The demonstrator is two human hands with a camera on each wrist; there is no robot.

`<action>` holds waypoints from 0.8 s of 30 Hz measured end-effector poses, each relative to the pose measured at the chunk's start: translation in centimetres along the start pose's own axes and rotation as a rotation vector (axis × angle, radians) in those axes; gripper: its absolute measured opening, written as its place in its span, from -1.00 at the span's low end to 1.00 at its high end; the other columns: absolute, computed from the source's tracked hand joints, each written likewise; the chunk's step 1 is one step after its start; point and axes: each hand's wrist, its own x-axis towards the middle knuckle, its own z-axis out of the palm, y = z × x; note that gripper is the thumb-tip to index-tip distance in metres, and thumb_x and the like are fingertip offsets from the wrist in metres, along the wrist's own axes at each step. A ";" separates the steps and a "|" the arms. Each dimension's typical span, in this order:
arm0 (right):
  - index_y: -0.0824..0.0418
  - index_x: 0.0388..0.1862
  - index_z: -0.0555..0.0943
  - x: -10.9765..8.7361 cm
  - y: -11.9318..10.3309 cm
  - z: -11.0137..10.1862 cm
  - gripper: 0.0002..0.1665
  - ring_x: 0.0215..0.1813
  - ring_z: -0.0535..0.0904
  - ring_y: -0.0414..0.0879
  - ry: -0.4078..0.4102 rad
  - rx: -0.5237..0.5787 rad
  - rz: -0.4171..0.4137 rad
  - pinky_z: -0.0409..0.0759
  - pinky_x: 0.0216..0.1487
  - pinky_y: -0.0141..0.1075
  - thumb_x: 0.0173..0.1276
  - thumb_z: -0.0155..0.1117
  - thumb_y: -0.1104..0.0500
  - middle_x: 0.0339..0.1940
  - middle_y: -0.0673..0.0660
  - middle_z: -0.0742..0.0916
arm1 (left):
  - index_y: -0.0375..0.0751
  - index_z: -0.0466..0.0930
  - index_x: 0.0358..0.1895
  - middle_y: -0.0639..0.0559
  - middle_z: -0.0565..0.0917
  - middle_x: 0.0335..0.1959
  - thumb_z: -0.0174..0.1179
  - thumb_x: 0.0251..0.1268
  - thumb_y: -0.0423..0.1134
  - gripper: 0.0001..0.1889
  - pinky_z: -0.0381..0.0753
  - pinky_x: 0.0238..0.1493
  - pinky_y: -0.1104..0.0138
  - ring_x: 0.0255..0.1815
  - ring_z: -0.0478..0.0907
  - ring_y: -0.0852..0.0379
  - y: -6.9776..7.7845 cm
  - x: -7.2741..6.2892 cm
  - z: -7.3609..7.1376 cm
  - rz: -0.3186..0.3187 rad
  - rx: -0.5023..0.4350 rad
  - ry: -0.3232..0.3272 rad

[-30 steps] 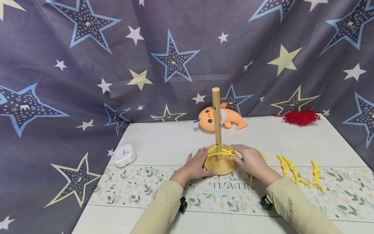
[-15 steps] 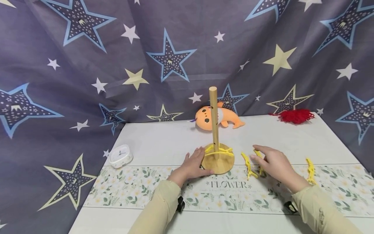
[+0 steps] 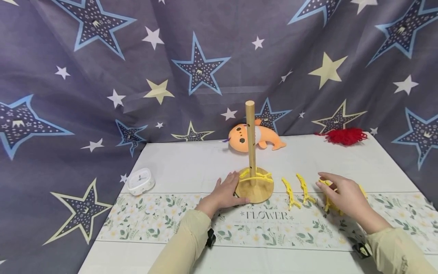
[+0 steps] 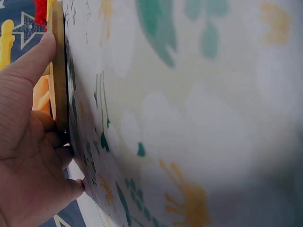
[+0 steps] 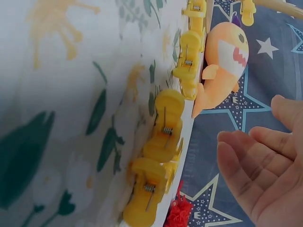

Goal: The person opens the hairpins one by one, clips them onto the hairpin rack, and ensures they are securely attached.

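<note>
A wooden stand (image 3: 251, 148) has a round base and an upright pole with small holes. Around the foot of the pole, close over the base, sits a yellow spring clip (image 3: 261, 177). My left hand (image 3: 224, 193) holds the rim of the base, thumb at its front edge and fingers at its left side. To the right, my right hand (image 3: 343, 194) hovers at more yellow clips (image 3: 328, 205), partly covering them. In the right wrist view its fingers are extended and hold nothing, beside a row of clips (image 5: 168, 125). Two loose clips (image 3: 303, 188) lie between this hand and the base.
An orange plush shark (image 3: 243, 139) lies behind the stand. At the back right is a bundle of red yarn (image 3: 345, 136), and a white clock (image 3: 140, 181) stands at the left. A floral runner (image 3: 154, 217) crosses the table before a star-patterned curtain (image 3: 137, 99).
My right hand has left the yellow clip at the pole and moved right, past two loose clips, to the others. The left hand stays on the base.
</note>
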 end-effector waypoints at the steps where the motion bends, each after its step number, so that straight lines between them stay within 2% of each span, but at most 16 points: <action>1: 0.37 0.22 0.54 -0.1 0.0 -0.1 -0.47 -0.26 0.65 0.06 -0.002 0.001 0.008 0.56 -0.40 -0.16 0.45 0.21 0.01 0.03 0.35 0.69 | -0.23 -0.21 0.58 -0.09 -0.13 0.60 0.15 0.21 0.35 0.10 -0.32 0.50 -0.07 0.59 -0.26 0.00 0.0 0.0 0.0 0.000 0.001 0.000; 10: 0.37 0.21 0.54 -1.2 0.8 -0.6 -0.47 -0.29 0.64 0.04 -0.001 -0.014 0.050 0.53 -0.46 -0.19 0.42 0.25 0.04 0.01 0.35 0.69 | -0.18 -0.18 0.58 -0.08 -0.11 0.60 0.17 0.17 0.37 0.11 -0.32 0.50 -0.05 0.59 -0.24 0.01 -0.2 0.0 0.3 -0.005 -0.017 0.016; 18: 0.44 0.15 0.52 -2.7 2.6 -2.0 -0.41 -0.32 0.65 0.12 -0.007 -0.071 0.137 0.58 -0.46 -0.03 0.34 0.34 0.03 -0.08 0.42 0.68 | -0.18 -0.15 0.58 -0.09 -0.08 0.59 0.20 0.16 0.36 0.11 -0.29 0.50 -0.07 0.59 -0.22 0.00 -0.5 0.2 0.5 0.004 -0.022 0.038; 20: 0.47 0.14 0.49 -3.1 3.1 -2.3 -0.37 -0.31 0.64 0.15 -0.035 -0.081 0.171 0.57 -0.43 0.03 0.31 0.36 0.01 -0.11 0.44 0.67 | -0.17 -0.15 0.58 -0.08 -0.08 0.59 0.19 0.16 0.37 0.11 -0.30 0.50 -0.07 0.59 -0.22 0.00 -0.5 0.2 0.4 0.005 -0.022 0.036; 24: 0.54 0.08 0.45 -3.7 4.0 -2.7 -0.28 -0.33 0.61 0.17 -0.060 -0.129 0.253 0.53 -0.45 0.02 0.22 0.42 -0.01 -0.19 0.45 0.64 | -0.15 -0.16 0.59 -0.08 -0.09 0.59 0.19 0.16 0.36 0.11 -0.31 0.50 -0.07 0.59 -0.22 0.00 -0.4 0.2 0.3 0.006 -0.028 0.033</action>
